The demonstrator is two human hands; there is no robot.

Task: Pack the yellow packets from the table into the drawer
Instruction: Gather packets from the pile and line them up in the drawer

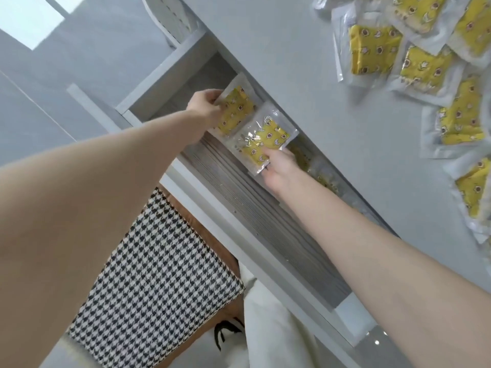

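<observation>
The drawer stands pulled out under the grey table, showing its ribbed grey bottom. My left hand grips one yellow packet by its clear edge, deep in the drawer's far end. Beside it, my right hand holds a second yellow packet that overlaps the first. More yellow packets lie in the drawer behind my right wrist, partly hidden. Several yellow packets are spread over the table at the upper right.
A houndstooth-covered seat sits below the drawer, with white cloth next to it. The drawer's white front rail runs diagonally between the seat and my arms. A white chair back shows at the top.
</observation>
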